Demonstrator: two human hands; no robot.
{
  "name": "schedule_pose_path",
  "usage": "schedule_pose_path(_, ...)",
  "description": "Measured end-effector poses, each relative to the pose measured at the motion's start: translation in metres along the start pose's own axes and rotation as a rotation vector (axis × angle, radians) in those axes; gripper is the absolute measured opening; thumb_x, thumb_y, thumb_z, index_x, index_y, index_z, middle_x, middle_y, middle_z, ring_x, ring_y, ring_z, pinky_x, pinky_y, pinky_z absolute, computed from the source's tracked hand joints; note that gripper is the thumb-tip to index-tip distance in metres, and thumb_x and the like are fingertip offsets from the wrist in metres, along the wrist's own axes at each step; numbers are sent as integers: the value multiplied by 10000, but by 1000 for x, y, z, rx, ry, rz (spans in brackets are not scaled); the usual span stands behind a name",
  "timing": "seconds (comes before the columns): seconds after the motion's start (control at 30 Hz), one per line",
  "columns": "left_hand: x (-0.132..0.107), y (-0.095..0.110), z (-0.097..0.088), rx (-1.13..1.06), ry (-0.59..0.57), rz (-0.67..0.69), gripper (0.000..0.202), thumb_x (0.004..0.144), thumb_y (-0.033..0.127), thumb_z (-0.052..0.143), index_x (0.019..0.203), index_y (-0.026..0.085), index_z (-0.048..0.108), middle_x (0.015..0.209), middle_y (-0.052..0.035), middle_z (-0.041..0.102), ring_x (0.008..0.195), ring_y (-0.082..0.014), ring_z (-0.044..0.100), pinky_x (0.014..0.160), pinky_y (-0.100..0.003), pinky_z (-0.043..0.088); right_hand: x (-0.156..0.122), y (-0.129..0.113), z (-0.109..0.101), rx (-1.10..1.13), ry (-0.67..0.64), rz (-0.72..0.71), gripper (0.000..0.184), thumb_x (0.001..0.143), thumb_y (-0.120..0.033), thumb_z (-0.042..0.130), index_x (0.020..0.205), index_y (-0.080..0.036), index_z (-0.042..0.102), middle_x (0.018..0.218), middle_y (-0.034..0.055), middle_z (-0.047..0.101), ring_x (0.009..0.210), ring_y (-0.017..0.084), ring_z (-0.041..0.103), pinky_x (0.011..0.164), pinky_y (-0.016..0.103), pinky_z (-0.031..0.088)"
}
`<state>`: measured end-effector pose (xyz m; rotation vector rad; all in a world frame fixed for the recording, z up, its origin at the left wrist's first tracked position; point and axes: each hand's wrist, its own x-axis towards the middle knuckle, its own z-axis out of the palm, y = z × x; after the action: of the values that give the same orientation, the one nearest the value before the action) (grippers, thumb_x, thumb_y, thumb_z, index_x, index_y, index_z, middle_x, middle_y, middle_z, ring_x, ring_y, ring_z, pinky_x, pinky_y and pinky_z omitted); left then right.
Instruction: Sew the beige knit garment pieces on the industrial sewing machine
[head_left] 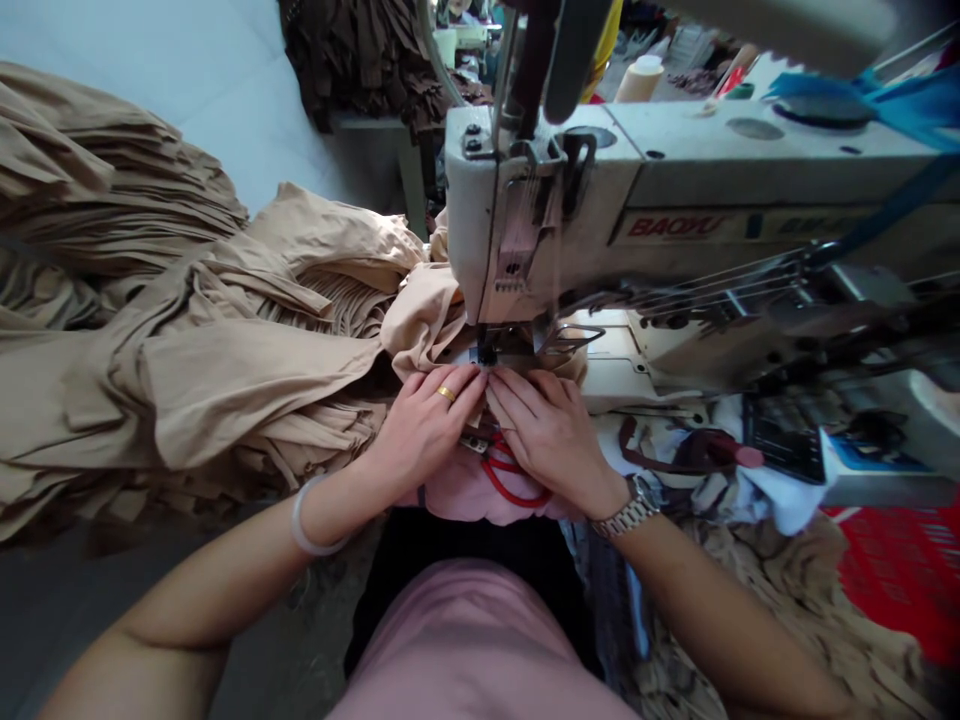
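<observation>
While the left hand (pixel 427 425) and right hand (pixel 547 435) press flat on tan fabric (pixel 424 325), fingers are extended, unclenched, not grasping, tips almost meeting. Red cord (pixel 504 478) sits just behind the right fingers. Presser foot (pixel 487 352) sits just past the fingertips, under the sewing machine (pixel 675 160). Tan cloth heap (pixel 150 380) lies left of the left fingers.

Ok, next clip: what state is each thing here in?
Bare left hand: pressed flat on the cloth.
Bare right hand: pressed flat on the cloth.
Tan pleated fabric: heaped in bunched folds.
Off-white BAOYU sewing machine: presser foot down on the cloth.
Red cord: lying in loose loops.
</observation>
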<state>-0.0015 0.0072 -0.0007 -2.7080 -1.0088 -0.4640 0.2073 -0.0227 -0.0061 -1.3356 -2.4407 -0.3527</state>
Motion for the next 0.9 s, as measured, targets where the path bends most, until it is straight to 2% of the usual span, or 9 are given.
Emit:
schedule_pose_path(0.37,1,-1,-1,9,-17,-2,416,1008,145,426,1408,80,524,1425,-144,550,1243,-284,517,979,-410,441,0,-1,0,-11,-4,15,444,968,-299,498,1382,-150,560,1443,59,562,1123,286,459,895,433,371)
schedule_pose_path(0.6,6,1,-3,47,-28,-19,397,1001,141,434,1376,77,548,1405,-152,562,1217,-287,530,947,-414,458,0,-1,5,25,25,9,436,961,-259,503,1367,-107,554,1412,113,575,1208,287,454,978,436,351)
schedule_pose_path(0.9,13,-1,-4,21,-71,-70,393,999,143,444,1372,67,540,1421,-169,549,1254,-291,531,969,-422,456,14,1,5,37,25,76,411,1018,-335,420,1340,-130,573,1395,90,595,1214,270,480,982,443,353)
